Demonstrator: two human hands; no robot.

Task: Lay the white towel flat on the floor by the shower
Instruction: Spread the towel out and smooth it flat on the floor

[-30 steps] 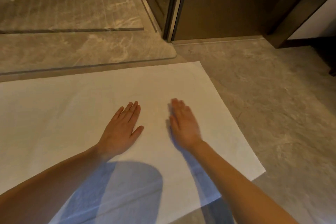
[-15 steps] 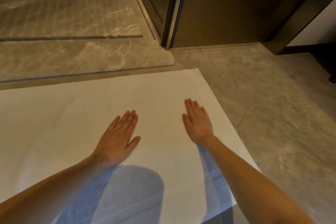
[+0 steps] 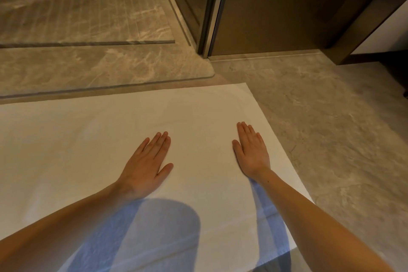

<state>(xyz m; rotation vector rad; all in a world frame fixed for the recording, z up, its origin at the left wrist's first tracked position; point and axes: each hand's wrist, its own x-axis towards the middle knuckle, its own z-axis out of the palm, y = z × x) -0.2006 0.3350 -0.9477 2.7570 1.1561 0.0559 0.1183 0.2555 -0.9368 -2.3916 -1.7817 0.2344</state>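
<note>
Bare floor [image 3: 320, 130] right of towel [image 3: 88, 139] open; shower glass edge [image 3: 106, 86] bounds far side.

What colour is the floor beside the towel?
Grey-beige marbled stone floor, clearest in the head view.

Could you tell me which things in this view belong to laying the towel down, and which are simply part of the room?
Part of the job:
- white towel, spread on the floor
- left hand, flat on it
- right hand, flat on it
- marble floor
- shower step, just beyond the towel

Just there:
- metal door frame
- dark wall panel
</note>
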